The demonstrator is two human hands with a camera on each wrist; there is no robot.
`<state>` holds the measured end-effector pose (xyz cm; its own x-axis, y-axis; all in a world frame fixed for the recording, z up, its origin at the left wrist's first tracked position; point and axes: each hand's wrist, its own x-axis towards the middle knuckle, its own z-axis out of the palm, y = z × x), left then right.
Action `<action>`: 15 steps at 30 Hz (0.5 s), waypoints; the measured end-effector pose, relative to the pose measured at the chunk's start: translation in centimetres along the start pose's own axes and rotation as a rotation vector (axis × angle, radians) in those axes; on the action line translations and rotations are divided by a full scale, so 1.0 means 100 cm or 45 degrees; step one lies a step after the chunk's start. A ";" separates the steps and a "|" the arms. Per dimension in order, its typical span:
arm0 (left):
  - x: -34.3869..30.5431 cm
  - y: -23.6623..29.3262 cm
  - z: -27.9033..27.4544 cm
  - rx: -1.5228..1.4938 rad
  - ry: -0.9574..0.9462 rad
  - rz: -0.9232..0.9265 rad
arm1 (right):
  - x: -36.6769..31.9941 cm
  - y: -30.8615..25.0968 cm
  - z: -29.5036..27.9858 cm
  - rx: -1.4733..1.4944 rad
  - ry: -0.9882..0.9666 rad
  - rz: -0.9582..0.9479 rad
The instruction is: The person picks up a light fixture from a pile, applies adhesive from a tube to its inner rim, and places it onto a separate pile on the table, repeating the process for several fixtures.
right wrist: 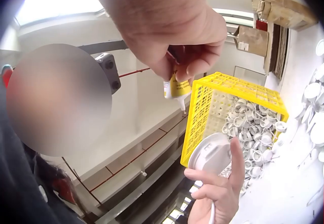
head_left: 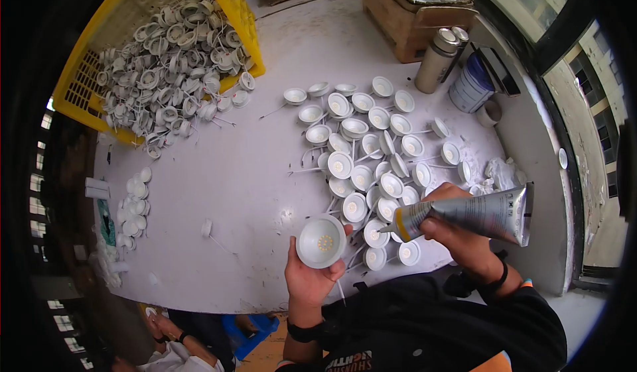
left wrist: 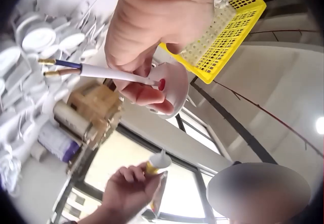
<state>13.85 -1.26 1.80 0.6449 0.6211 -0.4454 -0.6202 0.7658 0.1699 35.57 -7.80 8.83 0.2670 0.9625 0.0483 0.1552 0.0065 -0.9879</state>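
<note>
One lamp (head_left: 320,242) is gripped by the left hand (head_left: 309,281); right hand (head_left: 459,238) grips a likely glue tube (head_left: 488,211).

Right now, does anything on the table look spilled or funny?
A little. Some white fittings lie spilled past the edge of the yellow crate onto the table. One small white piece also looks odd, lying all alone, away from the others. Nothing looks clearly broken.

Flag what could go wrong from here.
The tube has its nozzle over the table lights, so a drip might land on one. The right grip wraps the tube; a hard squeeze could push out too much. The light in the left grip trails a loose cord, which might snag.
</note>
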 end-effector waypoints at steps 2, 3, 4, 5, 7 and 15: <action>0.000 -0.015 0.002 0.034 -0.095 -0.077 | -0.001 0.000 0.000 -0.096 -0.003 -0.218; 0.001 -0.021 0.002 0.081 -0.186 -0.162 | 0.000 -0.003 0.000 -0.101 -0.012 -0.215; 0.000 -0.027 0.003 0.125 -0.167 -0.206 | 0.003 -0.008 0.000 -0.213 -0.030 -0.281; 0.000 -0.033 0.008 0.147 -0.171 -0.196 | 0.005 -0.013 0.001 -0.323 -0.044 -0.350; -0.001 -0.038 0.017 0.168 -0.178 -0.191 | 0.006 -0.019 0.004 -0.450 -0.066 -0.301; -0.008 -0.043 0.026 0.351 -0.150 -0.201 | 0.011 -0.035 0.002 -0.594 -0.279 -0.282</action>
<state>17.17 -4.58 3.70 0.7805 0.4937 -0.3836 -0.3748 0.8605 0.3450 35.12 -6.75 12.36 -0.0161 0.9860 0.1661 0.6026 0.1421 -0.7853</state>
